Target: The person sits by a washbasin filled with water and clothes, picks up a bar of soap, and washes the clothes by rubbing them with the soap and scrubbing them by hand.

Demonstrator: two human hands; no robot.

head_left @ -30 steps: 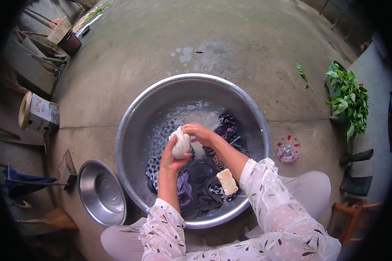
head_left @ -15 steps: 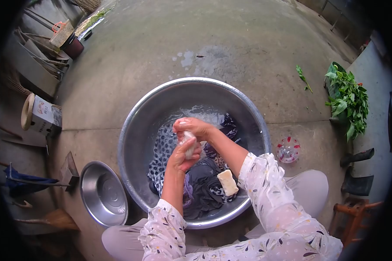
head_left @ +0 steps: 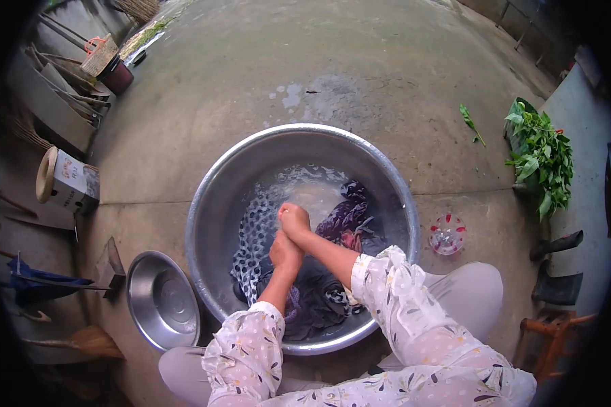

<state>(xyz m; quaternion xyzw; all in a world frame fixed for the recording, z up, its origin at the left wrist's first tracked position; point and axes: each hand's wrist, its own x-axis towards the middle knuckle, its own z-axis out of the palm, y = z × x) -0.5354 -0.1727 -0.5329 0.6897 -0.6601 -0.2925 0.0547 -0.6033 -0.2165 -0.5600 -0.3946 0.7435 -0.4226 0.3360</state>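
My left hand (head_left: 286,251) and my right hand (head_left: 295,221) are pressed together, closed, above the middle of a large metal basin (head_left: 207,183). The white cloth seen between them before is hidden behind the curled fingers. Below them lie a black-and-white spotted cloth (head_left: 253,230) on the left and a dark garment (head_left: 312,308) nearer me. A dark purple patterned cloth (head_left: 343,216) sits to the right in the cloudy water. Only a sliver of the soap bar (head_left: 351,297) shows beside my right sleeve.
A smaller metal basin (head_left: 163,298) stands left of the large one. To the right are a clear bowl with red marks (head_left: 448,234), a container of green leaves (head_left: 543,156) and a wooden stool (head_left: 553,339). A box (head_left: 75,176) and a broom (head_left: 88,341) line the left side.
Both hands have moved lower and turned, so the white cloth no longer shows. My right forearm and sleeve have shifted left and now cover most of the soap bar.
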